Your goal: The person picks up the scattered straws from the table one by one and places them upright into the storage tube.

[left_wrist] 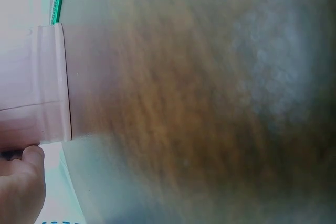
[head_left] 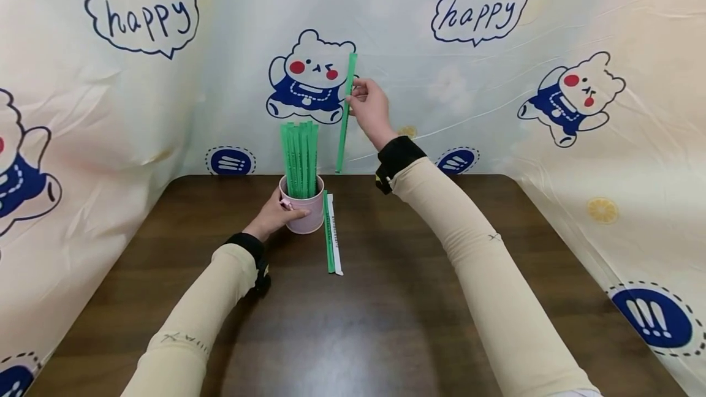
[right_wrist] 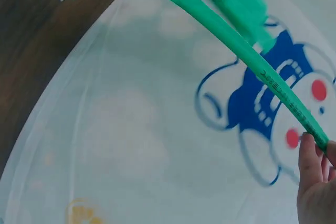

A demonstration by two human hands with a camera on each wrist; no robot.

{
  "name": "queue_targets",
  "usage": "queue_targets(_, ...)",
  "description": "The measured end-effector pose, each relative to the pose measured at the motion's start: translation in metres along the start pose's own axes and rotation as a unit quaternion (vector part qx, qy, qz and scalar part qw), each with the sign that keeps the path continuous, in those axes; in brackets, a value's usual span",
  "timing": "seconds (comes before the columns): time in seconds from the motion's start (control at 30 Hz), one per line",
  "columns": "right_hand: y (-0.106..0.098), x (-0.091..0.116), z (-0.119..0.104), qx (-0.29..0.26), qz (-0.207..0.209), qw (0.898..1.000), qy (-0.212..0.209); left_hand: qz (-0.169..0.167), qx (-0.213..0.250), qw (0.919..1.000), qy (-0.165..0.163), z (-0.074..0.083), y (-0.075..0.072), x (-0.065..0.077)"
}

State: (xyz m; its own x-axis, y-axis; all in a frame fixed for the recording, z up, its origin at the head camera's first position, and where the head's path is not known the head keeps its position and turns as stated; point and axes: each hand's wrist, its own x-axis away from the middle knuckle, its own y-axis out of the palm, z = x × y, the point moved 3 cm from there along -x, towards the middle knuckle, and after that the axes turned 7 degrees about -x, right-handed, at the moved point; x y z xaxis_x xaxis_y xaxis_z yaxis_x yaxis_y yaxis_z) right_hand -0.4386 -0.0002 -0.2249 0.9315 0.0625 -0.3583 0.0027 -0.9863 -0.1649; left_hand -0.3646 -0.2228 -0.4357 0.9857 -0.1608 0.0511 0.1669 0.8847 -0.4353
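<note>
In the head view my left hand (head_left: 271, 215) grips a small pink bucket (head_left: 310, 220) from its left side, thumb across the front. A thick bunch of green wrapped straws (head_left: 300, 161) stands upright in it. The left wrist view has the bucket wall (left_wrist: 31, 82) sideways, with fingers (left_wrist: 21, 184) at its edge. Raised to the right above the bucket, my right hand (head_left: 372, 109) pinches one green wrapped straw (head_left: 342, 136) between thumb and fingers. Dark printing shows along this straw (right_wrist: 252, 61) in the right wrist view. It hangs nearly vertical, apart from the bunch.
Right of the bucket, a green strip (head_left: 330, 241) and a white strip (head_left: 336, 244) lie side by side on the brown wooden table (head_left: 419, 299). A printed cloth with bears (head_left: 397, 23) hangs behind the table's far edge and along both sides.
</note>
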Motion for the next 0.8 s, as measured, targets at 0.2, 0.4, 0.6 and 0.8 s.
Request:
queue_targets(0.2,0.038,0.006,-0.013,-0.025,-0.041,0.998,-0.050,0.007,0.004,1.0000,-0.001,-0.002,-0.006,-0.001)
queue_targets(0.4,0.073,0.021,-0.003,-0.017,-0.038,0.998,-0.051,0.006,0.009,0.9999,0.001,-0.005,-0.006,-0.001)
queue_targets(0.6,0.087,0.035,0.019,0.025,-0.045,0.997,-0.049,0.006,0.008,0.9999,0.007,-0.003,-0.001,-0.001)
queue_targets(0.8,0.093,0.048,0.049,0.045,-0.057,0.997,-0.037,0.004,0.002,1.0000,0.004,-0.001,0.002,-0.002)
